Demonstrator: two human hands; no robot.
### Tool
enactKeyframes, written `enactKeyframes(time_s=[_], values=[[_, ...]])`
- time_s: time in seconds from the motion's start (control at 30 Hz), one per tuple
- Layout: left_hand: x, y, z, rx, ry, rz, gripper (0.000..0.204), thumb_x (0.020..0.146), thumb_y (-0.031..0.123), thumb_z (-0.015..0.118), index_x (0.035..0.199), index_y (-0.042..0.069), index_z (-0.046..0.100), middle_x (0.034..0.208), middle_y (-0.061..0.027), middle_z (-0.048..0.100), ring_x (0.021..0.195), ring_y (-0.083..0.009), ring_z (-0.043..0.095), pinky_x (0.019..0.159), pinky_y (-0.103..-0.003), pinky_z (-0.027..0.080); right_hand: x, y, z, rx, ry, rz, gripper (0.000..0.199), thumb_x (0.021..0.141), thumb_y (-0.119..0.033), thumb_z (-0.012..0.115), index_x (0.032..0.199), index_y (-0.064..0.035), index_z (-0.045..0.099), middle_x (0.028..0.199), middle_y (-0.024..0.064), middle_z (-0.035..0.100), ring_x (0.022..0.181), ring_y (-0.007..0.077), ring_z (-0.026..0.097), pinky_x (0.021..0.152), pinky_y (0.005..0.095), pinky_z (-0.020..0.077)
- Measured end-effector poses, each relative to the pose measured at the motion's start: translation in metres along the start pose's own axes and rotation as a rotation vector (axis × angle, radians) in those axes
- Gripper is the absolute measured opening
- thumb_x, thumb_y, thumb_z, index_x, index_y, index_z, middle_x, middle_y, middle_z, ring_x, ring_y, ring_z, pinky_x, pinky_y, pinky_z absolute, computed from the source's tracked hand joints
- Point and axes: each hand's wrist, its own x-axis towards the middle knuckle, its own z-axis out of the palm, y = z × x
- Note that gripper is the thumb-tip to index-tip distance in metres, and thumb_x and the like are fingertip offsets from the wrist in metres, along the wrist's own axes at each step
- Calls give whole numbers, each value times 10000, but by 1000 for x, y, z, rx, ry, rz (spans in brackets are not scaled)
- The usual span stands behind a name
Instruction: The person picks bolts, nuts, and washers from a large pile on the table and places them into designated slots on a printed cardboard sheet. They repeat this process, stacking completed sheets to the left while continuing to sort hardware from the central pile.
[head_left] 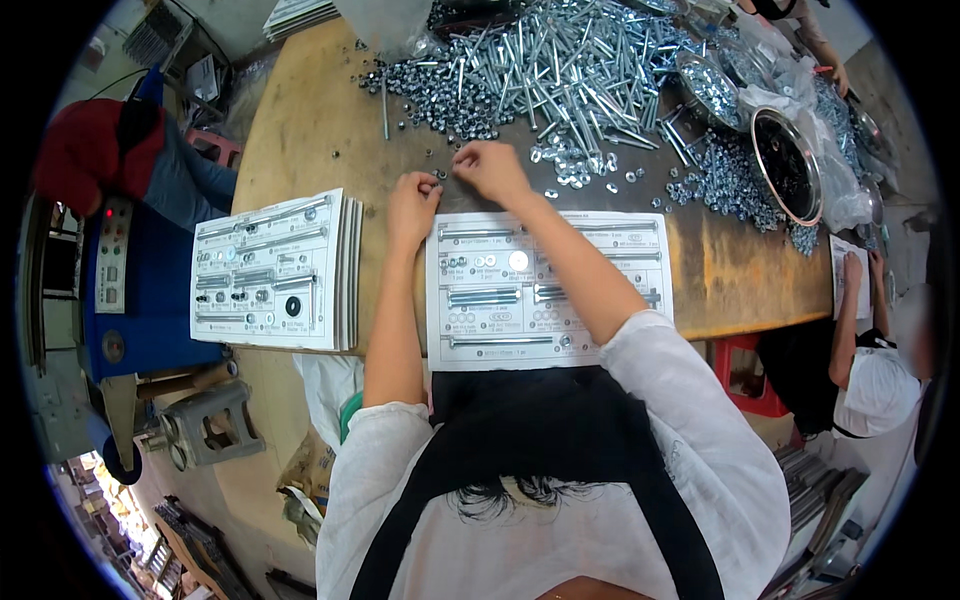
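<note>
A white printed card [548, 357] lies before me, with long bolts, nuts and washers set on its drawings. Beyond its upper left corner, my left hand [412, 212] rests on the table with fingers bent together beside a few small nuts [440, 174]. My right hand [492, 172] reaches across the card, its fingers curled in a pinch just right of those nuts. Whatever either pinch holds is too small to make out. Farther back spreads a heap of long bolts [560, 65], with a pile of nuts [450, 100] to its left and loose washers [572, 165] in front.
A stack of filled cards [262, 270] stands at the left table edge. Metal bowls [786, 165] and another nut pile [725, 180] lie right. Co-workers are at the right side [880, 385] and far right corner; another person [110, 150] is by a blue machine [150, 300].
</note>
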Motion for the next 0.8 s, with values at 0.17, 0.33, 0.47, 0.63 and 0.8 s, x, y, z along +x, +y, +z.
enactKeyframes(time_s=[0.17, 0.33, 0.47, 0.63, 0.8], values=[[-38, 33, -34, -283, -127, -219, 194, 819, 106, 748, 992, 34, 698, 772, -54, 627, 669, -140, 548, 634, -291, 462, -84, -30, -91, 188, -34, 137, 214, 813, -129, 781, 1011, -57, 743, 881, 55, 733, 745, 101, 655, 688, 246, 527], [-127, 113, -32, -168, -511, 119, 178, 810, 128, 758, 959, 83, 671, 855, -36, 637, 717, -193, 584, 685, -315, 450, -218, -53, -118, -92, -165, 66, 196, 810, -90, 758, 997, -84, 700, 868, 65, 619, 735, 216, 647, 660, 330, 533], [-163, 121, -4, -35, -482, 357, 180, 795, 124, 760, 942, 104, 658, 874, -17, 629, 821, -227, 618, 736, -355, 447, -254, -47, -103, -180, -135, 78, 158, 838, -83, 724, 988, -85, 674, 892, 57, 597, 750, 254, 636, 641, 360, 517], [-169, 121, 2, -20, -457, 345, 206, 783, 120, 768, 960, 104, 664, 884, -27, 631, 858, -265, 618, 724, -378, 463, -255, -44, -96, -133, -100, 75, 154, 845, -89, 728, 989, -73, 673, 888, 57, 595, 737, 242, 630, 642, 357, 516], [-137, 116, -17, -99, -349, 58, 122, 892, 158, 694, 967, 62, 676, 886, -55, 642, 772, -225, 601, 705, -343, 474, -238, -57, -105, 49, -70, 162, 135, 869, -74, 695, 1004, -74, 693, 886, 85, 618, 758, 243, 645, 664, 341, 517]])
